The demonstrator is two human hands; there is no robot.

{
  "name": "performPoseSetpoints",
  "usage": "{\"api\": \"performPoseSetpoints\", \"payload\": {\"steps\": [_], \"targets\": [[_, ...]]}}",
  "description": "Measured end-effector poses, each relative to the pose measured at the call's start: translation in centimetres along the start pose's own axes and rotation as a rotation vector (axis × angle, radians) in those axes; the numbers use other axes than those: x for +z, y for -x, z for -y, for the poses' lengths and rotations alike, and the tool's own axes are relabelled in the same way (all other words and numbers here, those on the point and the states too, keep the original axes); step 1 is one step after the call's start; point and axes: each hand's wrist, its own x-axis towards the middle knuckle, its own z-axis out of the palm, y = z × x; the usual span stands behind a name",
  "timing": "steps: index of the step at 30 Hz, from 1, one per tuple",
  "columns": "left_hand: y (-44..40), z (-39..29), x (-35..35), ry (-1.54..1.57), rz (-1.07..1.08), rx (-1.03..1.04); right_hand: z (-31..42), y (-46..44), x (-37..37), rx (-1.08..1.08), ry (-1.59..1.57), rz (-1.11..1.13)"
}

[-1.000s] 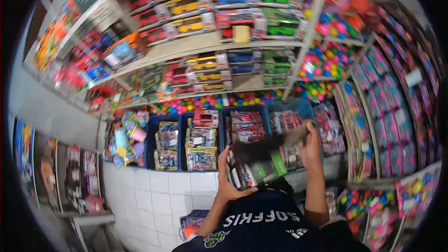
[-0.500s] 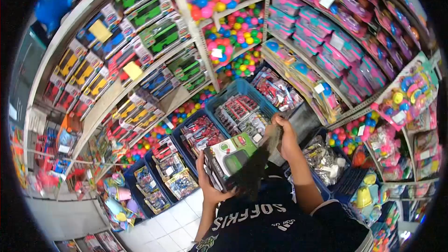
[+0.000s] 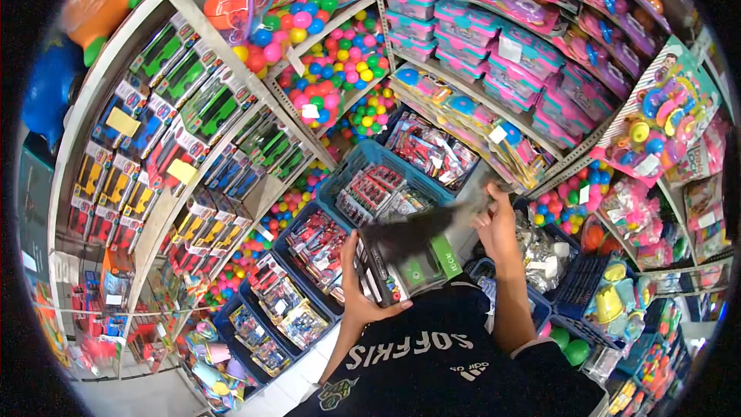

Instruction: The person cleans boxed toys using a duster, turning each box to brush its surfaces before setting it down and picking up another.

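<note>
My left hand (image 3: 369, 286) is closed around the left end of a boxed toy (image 3: 423, 276) with a green and white package and a dark window. The box is held in front of my chest. In my right hand (image 3: 496, 220) is a dark feather duster (image 3: 413, 230), gripped at its thin end with the fingers closed. Its black, fluffy part is smeared by motion and lies across the upper side of the box, hiding part of it. A teal crate (image 3: 328, 194) of packaged toys stands just beyond both hands.
Blue crates (image 3: 287, 241) of packaged toys line the floor. On the left, a shelf (image 3: 154, 208) carries boxed toy vehicles. Pink and teal boxes (image 3: 471, 27) fill the right-hand shelving, and colourful balls (image 3: 340, 62) fill the corner. A hanging toy set (image 3: 656, 120) juts out at right.
The duster has swung from pointing down toward my chest to lying leftward across the box. The box has tilted, showing its green end. My view has shifted slightly.
</note>
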Motion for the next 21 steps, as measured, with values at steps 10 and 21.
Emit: {"api": "performPoseSetpoints", "payload": {"steps": [10, 21], "targets": [[-3.4, 0.1, 4.3, 0.009, -0.029, 0.024, 3.0, -3.3, -2.7, -0.012, 0.141, 0.057], [-0.5, -2.2, 3.7, -0.232, -0.350, -0.149, -1.1, -9.2, 6.5, 0.231, 0.416, 0.122]]}}
